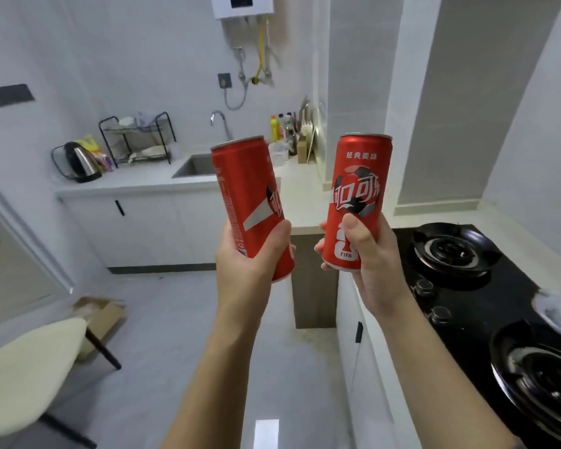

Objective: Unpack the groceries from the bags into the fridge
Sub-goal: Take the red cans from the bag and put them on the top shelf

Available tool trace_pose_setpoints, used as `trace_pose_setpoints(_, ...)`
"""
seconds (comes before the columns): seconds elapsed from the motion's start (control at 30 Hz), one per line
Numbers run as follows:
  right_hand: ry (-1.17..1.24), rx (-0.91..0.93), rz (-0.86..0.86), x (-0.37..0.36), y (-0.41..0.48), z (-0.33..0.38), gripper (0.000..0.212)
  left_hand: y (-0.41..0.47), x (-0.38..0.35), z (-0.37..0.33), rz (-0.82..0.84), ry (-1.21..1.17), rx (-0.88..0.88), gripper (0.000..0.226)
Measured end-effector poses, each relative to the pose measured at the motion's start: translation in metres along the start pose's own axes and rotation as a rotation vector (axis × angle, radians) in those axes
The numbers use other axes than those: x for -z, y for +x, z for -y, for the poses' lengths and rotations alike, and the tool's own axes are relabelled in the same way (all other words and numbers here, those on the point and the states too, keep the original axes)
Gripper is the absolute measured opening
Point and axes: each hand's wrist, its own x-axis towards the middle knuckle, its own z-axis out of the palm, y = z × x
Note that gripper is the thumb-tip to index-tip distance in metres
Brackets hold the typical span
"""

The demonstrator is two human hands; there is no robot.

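Observation:
Two tall red cola cans are held up in front of me over the kitchen floor. My left hand (250, 257) grips the lower part of the left can (245, 186), which tilts slightly to the left. My right hand (374, 254) grips the bottom of the right can (357, 186), thumb across its front, the can nearly upright with its logo facing me. The two cans are apart, not touching. No fridge and no grocery bags are in view.
A black gas hob (486, 286) lies on the counter at right. Ahead are a sink (193, 165), a kettle (80, 162), a dish rack (136, 137) and bottles (280, 128). A cream chair (26, 361) and a cardboard box (99, 314) stand at left.

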Motion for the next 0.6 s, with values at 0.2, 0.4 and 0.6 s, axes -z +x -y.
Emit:
trace_pose_setpoints(0.2, 0.045, -0.009, 0.165, -0.096, 0.012, -0.017, 0.045, 0.007, 0.093, -0.015, -0.200, 0.041, -0.043, 0.053)
trace_pose_setpoints(0.4, 0.103, -0.024, 0.366, -0.207, 0.009, -0.031, 0.069, 0.005, 0.207, -0.032, -0.437, 0.146, -0.173, 0.061)
trace_pose_setpoints(0.6, 0.208, -0.078, 0.578, -0.304, -0.006, -0.047, 0.055, -0.012, 0.293, -0.051, -0.653, 0.196, -0.238, 0.069)
